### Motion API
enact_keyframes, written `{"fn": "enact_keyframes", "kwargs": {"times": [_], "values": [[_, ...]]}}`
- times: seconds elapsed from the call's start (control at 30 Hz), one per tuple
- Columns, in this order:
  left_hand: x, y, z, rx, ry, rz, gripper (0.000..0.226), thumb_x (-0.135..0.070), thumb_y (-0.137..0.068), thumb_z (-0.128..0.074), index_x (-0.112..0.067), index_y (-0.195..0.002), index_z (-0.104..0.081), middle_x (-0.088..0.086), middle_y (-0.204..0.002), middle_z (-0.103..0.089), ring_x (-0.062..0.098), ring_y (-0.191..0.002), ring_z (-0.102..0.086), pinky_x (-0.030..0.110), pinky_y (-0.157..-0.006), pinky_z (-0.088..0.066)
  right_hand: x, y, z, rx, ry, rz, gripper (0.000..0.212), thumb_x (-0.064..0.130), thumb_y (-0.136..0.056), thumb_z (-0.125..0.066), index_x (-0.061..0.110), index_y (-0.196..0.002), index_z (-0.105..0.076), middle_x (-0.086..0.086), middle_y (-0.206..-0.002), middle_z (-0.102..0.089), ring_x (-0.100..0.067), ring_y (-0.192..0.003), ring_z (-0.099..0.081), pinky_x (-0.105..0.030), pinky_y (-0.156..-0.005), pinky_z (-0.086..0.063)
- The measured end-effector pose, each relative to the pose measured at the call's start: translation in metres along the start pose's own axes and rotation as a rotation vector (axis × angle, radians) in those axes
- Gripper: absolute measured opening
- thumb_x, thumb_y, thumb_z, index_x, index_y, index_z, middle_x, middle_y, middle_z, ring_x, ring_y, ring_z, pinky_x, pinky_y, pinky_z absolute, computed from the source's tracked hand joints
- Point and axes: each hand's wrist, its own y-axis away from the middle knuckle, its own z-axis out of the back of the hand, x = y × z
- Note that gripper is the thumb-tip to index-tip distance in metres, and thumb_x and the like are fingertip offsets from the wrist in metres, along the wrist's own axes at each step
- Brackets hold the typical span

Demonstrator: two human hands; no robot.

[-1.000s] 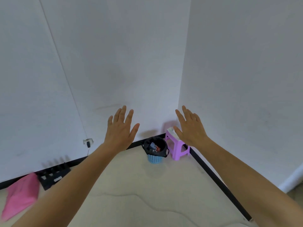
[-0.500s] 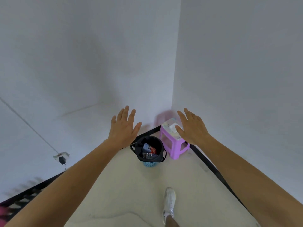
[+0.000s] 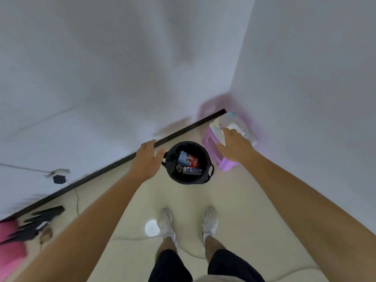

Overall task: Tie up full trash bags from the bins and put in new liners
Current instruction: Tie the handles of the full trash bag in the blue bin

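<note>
Head view looks steeply down at a small round bin (image 3: pixel 206 153) standing on the cream floor (image 3: pixel 234 200), close to the corner of two white walls. A black liner (image 3: pixel 176 177) is folded over its rim and hides the outside of the bin; a loop of the bag sticks out at the right side. Inside lies trash (image 3: pixel 190 162): a blue and red packet and some darker wrappers.

The left hand (image 3: pixel 147 158) hovers just left of the bin's rim, palm down, fingers (image 3: pixel 149 143) released and nearly straight, thumb pointing toward the liner, gripping nothing. The right hand (image 3: pixel 234 146) hangs over a purple stool (image 3: pixel 227 166) that stands just right of the bin in the corner; its fingers are also released and hold nothing. A pale packet (image 3: pixel 232 121) lies on the stool's seat, partly behind that hand; whether the fingertips touch it I cannot tell, since the spot is blurred.

Two white shoes (image 3: pixel 210 221) stand near the bin, with a white disc (image 3: pixel 151 228) on the floor beside the left one. A black baseboard (image 3: pixel 101 173) runs along the wall. Far left are a black plug (image 3: pixel 59 179) in a wall socket, a black rack (image 3: pixel 38 221) and a pink object (image 3: pixel 10 249), all blurred.
</note>
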Motion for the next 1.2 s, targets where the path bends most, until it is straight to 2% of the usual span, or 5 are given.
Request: {"fn": "enact_keyframes", "kwargs": {"times": [0.37, 0.67, 0.83, 1.03, 1.2], "values": [[0.144, -0.208, -0.236, 0.205, 0.381, 0.615, 0.057, -0.043, -0.101, -0.04, -0.011, -0.147, -0.033, 0.01, -0.147, -0.042, 0.032, -0.13, -0.045, 0.036, -0.098, -0.036, -0.063, -0.15, -0.287, 0.282, -0.701, -0.664, 0.072, 0.046, -0.092, -0.057, 0.018, -0.151, -0.028, -0.008, -0.139, -0.053, -0.029, -0.125, -0.051, -0.033, -0.103, -0.041], [0.263, -0.296, -0.389, -0.036, 0.977, 1.114, 0.085, -0.079, -0.087, -0.027, -0.022, -0.151, -0.028, 0.002, -0.144, -0.047, 0.025, -0.129, -0.047, 0.049, -0.107, -0.035, -0.089, -0.206, -0.493, 0.297, -1.4, -1.033, 0.086, 0.075, -0.072, -0.066, 0.025, -0.139, -0.046, 0.001, -0.14, -0.05, -0.023, -0.128, -0.048, -0.043, -0.107, -0.04], [0.278, -0.324, -0.373, 0.026, 1.335, 0.858, 0.079, -0.068, -0.073, -0.069, -0.009, -0.125, -0.058, 0.008, -0.114, -0.07, 0.026, -0.103, -0.07, 0.048, -0.088, -0.056, -0.096, -0.224, -0.502, 0.151, -1.731, -0.884, 0.05, 0.049, -0.08, -0.075, 0.024, -0.122, -0.064, 0.004, -0.117, -0.072, -0.017, -0.115, -0.065, -0.038, -0.103, -0.048], [0.253, -0.338, -0.356, -0.384, 0.795, 0.486, 0.016, -0.024, -0.078, -0.076, -0.022, -0.074, -0.06, -0.009, -0.072, -0.063, 0.006, -0.064, -0.058, 0.027, -0.067, -0.05, -0.084, -0.239, -0.501, -0.015, -1.345, -0.948, 0.033, 0.027, -0.088, -0.068, 0.015, -0.118, -0.061, -0.004, -0.107, -0.073, -0.024, -0.097, -0.07, -0.034, -0.074, -0.058], [0.207, -0.309, -0.371, -0.212, 0.244, -0.095, 0.023, -0.031, -0.091, -0.06, -0.015, -0.106, -0.068, 0.002, -0.094, -0.066, 0.015, -0.087, -0.061, 0.027, -0.078, -0.048, -0.065, -0.25, -0.493, -0.226, -1.025, -1.015, 0.041, 0.025, -0.089, -0.059, 0.012, -0.127, -0.048, -0.004, -0.106, -0.06, -0.026, -0.093, -0.06, -0.033, -0.081, -0.05]]}}
